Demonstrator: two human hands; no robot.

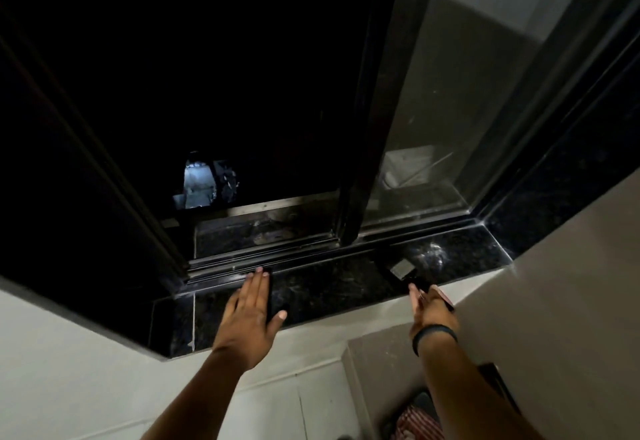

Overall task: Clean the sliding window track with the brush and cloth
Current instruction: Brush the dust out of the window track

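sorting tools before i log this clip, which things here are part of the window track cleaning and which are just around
Part of the job:
- brush, held in the right hand
- window track
- left hand, flat on the sill

Just around:
- striped cloth on the floor, use unclear
- wristband
- sliding pane

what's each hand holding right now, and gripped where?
Right hand holds the brush by its dark handle end; the metal ferrule and bristles point toward the track. Left hand is open and flat on the sill, holding nothing.
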